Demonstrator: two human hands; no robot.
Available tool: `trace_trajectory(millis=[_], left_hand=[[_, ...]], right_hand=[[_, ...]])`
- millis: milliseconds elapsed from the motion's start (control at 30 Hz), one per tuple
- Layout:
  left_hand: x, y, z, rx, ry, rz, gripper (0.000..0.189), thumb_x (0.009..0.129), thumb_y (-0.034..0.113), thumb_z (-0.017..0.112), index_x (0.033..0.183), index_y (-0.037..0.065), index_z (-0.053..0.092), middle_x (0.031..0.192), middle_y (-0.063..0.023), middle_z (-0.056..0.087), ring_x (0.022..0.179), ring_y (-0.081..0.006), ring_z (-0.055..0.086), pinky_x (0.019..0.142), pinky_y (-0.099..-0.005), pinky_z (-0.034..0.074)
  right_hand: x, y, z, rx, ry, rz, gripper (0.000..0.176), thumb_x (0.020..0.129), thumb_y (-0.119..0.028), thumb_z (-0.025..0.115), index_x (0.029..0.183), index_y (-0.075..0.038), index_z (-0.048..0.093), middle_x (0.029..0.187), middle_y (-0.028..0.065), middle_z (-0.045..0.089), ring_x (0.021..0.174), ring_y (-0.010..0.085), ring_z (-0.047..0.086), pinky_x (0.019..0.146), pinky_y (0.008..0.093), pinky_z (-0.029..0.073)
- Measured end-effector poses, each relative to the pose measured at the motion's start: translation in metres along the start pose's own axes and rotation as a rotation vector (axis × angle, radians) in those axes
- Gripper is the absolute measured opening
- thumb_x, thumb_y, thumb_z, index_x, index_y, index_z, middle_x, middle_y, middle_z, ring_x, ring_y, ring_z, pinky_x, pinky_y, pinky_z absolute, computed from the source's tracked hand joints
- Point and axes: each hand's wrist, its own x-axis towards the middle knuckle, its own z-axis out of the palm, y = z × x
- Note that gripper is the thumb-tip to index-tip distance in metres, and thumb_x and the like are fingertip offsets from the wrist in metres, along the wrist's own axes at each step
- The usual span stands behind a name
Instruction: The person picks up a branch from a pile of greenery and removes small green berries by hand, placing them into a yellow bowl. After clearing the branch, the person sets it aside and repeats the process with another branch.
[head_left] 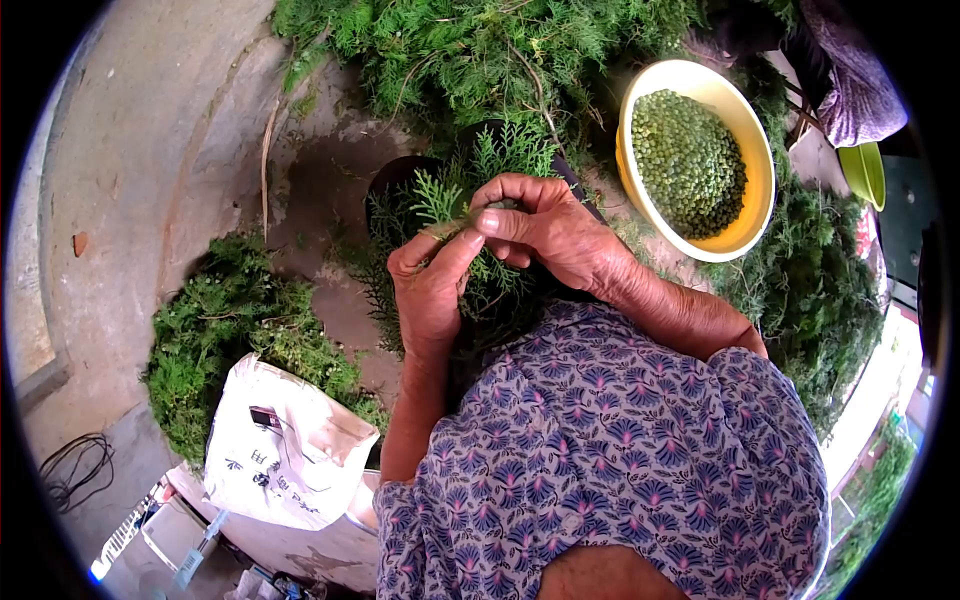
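Both hands meet above the lap, fingertips touching, around a small green sprig (pixel 437 198). My left hand (pixel 435 280) pinches the sprig between thumb and forefinger. My right hand (pixel 545 225) has its thumb and fingers pressed together at the sprig's end; what lies between them is too small to make out. Leafy green branches (pixel 510 155) lie on the lap beneath and beyond the hands. A yellow basin (pixel 757 160) holding many small green round pieces (pixel 685 150) stands to the right of my right hand.
Piles of green branches lie ahead (pixel 450 60), at the left (pixel 215 340) and at the right (pixel 820 290). A white sack (pixel 290 440) rests at lower left, near a black cable (pixel 80 470). Another person's purple sleeve (pixel 860 90) shows at upper right, above a green bowl (pixel 862 172).
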Motion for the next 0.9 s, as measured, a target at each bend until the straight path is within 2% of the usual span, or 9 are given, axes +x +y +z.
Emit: trace_trajectory(millis=[267, 367, 433, 567, 600, 700, 733, 833, 900], left_hand=[[0.000, 0.004, -0.008, -0.114, -0.093, -0.100, 0.013, 0.080, 0.005, 0.059, 0.088, 0.001, 0.068, 0.073, 0.0006, 0.060, 0.053, -0.0016, 0.040, 0.045, -0.0182, 0.026], [-0.002, -0.017, -0.020, 0.034, -0.070, 0.131, 0.019, 0.085, 0.020, 0.059, 0.092, 0.004, 0.066, 0.091, -0.0045, 0.061, 0.072, -0.0066, 0.053, 0.052, -0.0187, 0.037], [0.005, -0.032, -0.032, 0.187, -0.026, 0.587, 0.032, 0.088, 0.030, 0.057, 0.100, 0.002, 0.062, 0.096, -0.0084, 0.059, 0.079, -0.0141, 0.055, 0.065, -0.0254, 0.047], [0.012, -0.014, -0.049, 0.196, 0.022, 0.706, 0.041, 0.092, 0.036, 0.049, 0.110, -0.001, 0.053, 0.085, -0.0056, 0.054, 0.085, -0.0180, 0.052, 0.079, -0.0363, 0.046], [0.012, 0.001, -0.049, 0.073, 0.005, 0.555, 0.036, 0.094, 0.032, 0.045, 0.104, -0.002, 0.051, 0.075, -0.0012, 0.049, 0.087, -0.0167, 0.047, 0.083, -0.0382, 0.042], [0.020, -0.005, -0.068, 0.088, 0.094, 0.678, 0.046, 0.092, 0.041, 0.045, 0.098, -0.004, 0.054, 0.080, -0.0054, 0.051, 0.071, -0.0114, 0.048, 0.083, -0.0391, 0.047], [0.020, 0.002, -0.068, -0.170, 0.150, 0.456, 0.031, 0.095, 0.028, 0.039, 0.098, -0.001, 0.052, 0.073, -0.0042, 0.048, 0.074, -0.0125, 0.046, 0.087, -0.0373, 0.041], [0.029, 0.000, -0.082, -0.758, -0.004, 0.277, 0.023, 0.096, 0.019, 0.035, 0.093, 0.003, 0.052, 0.066, -0.0020, 0.044, 0.074, -0.0135, 0.042, 0.084, -0.0323, 0.037], [0.030, -0.007, -0.087, -0.691, -0.044, 0.313, 0.015, 0.096, 0.017, 0.034, 0.096, 0.005, 0.043, 0.060, 0.0036, 0.039, 0.077, -0.0161, 0.040, 0.083, -0.0334, 0.034]], right_hand=[[0.000, 0.000, -0.011, 0.371, -0.085, 0.146, 0.026, 0.087, -0.026, 0.060, 0.087, 0.000, 0.055, 0.070, 0.0026, 0.051, 0.056, 0.0101, 0.046, 0.046, 0.0219, 0.032], [-0.007, -0.019, -0.024, 0.270, -0.021, 0.056, 0.026, 0.087, -0.029, 0.059, 0.088, -0.002, 0.059, 0.067, 0.0019, 0.052, 0.053, 0.0091, 0.047, 0.044, 0.0211, 0.031], [-0.014, -0.033, -0.042, 0.099, 0.090, -0.025, 0.024, 0.083, -0.031, 0.065, 0.089, -0.008, 0.063, 0.069, 0.0018, 0.057, 0.055, 0.0082, 0.050, 0.045, 0.0195, 0.034], [-0.031, -0.053, -0.108, -0.025, 0.515, -0.217, 0.028, 0.084, -0.022, 0.063, 0.103, -0.002, 0.059, 0.081, 0.0064, 0.059, 0.066, 0.0128, 0.053, 0.057, 0.0243, 0.044], [-0.038, -0.060, -0.124, -0.074, 0.605, -0.247, 0.027, 0.086, -0.017, 0.060, 0.107, -0.001, 0.058, 0.088, 0.0077, 0.058, 0.071, 0.0139, 0.054, 0.060, 0.0232, 0.044], [-0.075, -0.062, -0.207, -0.370, 0.734, -0.310, 0.035, 0.088, -0.014, 0.054, 0.121, -0.001, 0.051, 0.114, 0.0143, 0.055, 0.099, 0.0188, 0.058, 0.084, 0.0301, 0.050], [-0.088, -0.061, -0.236, -0.665, 0.806, -0.260, 0.039, 0.086, -0.015, 0.054, 0.123, -0.002, 0.050, 0.120, 0.0153, 0.052, 0.105, 0.0221, 0.056, 0.084, 0.0326, 0.050], [-0.111, -0.056, -0.299, -0.878, 1.160, -0.194, 0.051, 0.082, -0.020, 0.060, 0.127, 0.000, 0.046, 0.135, 0.0159, 0.042, 0.118, 0.0282, 0.046, 0.100, 0.0389, 0.036], [-0.122, -0.055, -0.324, -1.174, 1.304, -0.053, 0.053, 0.082, -0.019, 0.060, 0.130, -0.003, 0.044, 0.136, 0.0165, 0.041, 0.121, 0.0276, 0.044, 0.103, 0.0367, 0.031]])
